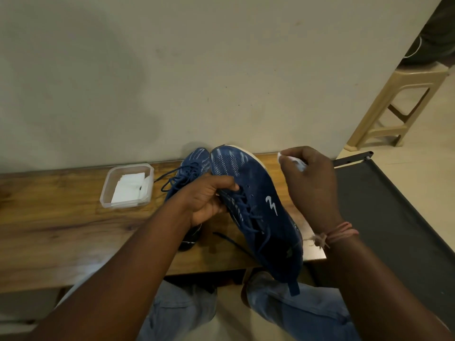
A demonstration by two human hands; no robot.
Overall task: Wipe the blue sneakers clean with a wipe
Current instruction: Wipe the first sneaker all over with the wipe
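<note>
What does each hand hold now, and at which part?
The left hand grips one blue sneaker at its laced tongue area; the right hand pinches a white wipe.

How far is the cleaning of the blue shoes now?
Early or midway, it seems. Prepared: the wipe is out of the plastic box and pinched in the right hand. In hand: the left hand grips one sneaker, lifted and tilted; the wipe is beside it, apparently not touching. Left: the second sneaker lies on the table. How clean either is cannot be seen.
</note>
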